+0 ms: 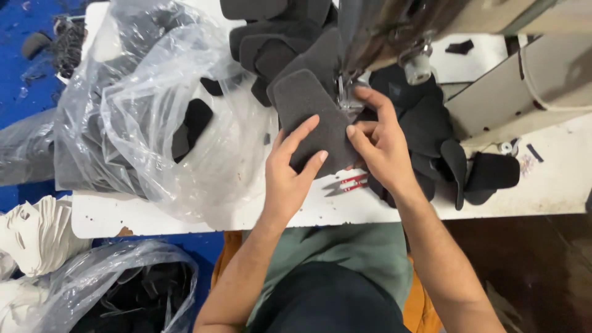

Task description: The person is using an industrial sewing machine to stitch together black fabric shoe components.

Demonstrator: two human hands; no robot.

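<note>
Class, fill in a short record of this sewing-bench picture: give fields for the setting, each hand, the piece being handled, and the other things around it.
Setting: white worktable under a sewing machine, seen from above
Left hand: left hand lies flat on the grey padded fabric piece, fingers spread
Right hand: right hand pinches the piece's right edge near the presser foot
Beside the hands: red thread snips on the table
Left of the piece: clear plastic bag with dark pieces
Right of the piece: stack of black cut pieces
</note>
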